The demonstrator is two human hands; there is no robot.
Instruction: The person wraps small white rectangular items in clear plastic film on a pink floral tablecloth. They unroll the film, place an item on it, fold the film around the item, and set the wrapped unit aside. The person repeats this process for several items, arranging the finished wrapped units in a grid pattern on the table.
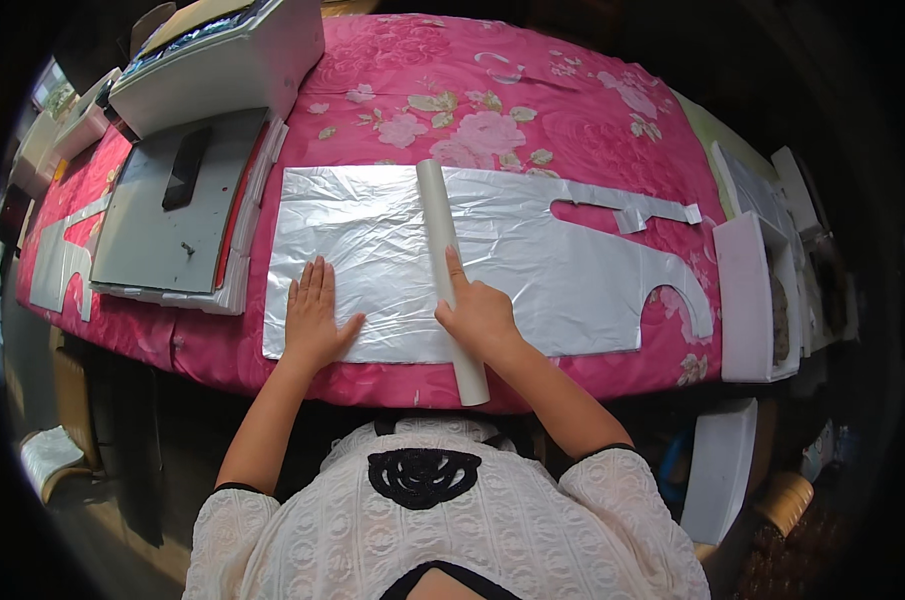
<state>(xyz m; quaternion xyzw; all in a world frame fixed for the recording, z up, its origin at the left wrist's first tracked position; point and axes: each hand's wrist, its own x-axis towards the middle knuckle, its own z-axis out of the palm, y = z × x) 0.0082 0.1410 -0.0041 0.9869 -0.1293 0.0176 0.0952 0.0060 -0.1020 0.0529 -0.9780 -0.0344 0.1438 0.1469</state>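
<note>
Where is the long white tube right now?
In the head view, the long white tube lies across the middle of the silver sheet on the pink flowered cloth, under the right hand.

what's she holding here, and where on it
Right hand rests on the white tube, on its lower half. Left hand lies flat on the silver sheet, gripping nothing.

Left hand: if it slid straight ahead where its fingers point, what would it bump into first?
Probably nothing soon: the left hand lies flat on the silver sheet, which runs on ahead; past that comes the pink flowered cloth.
</note>
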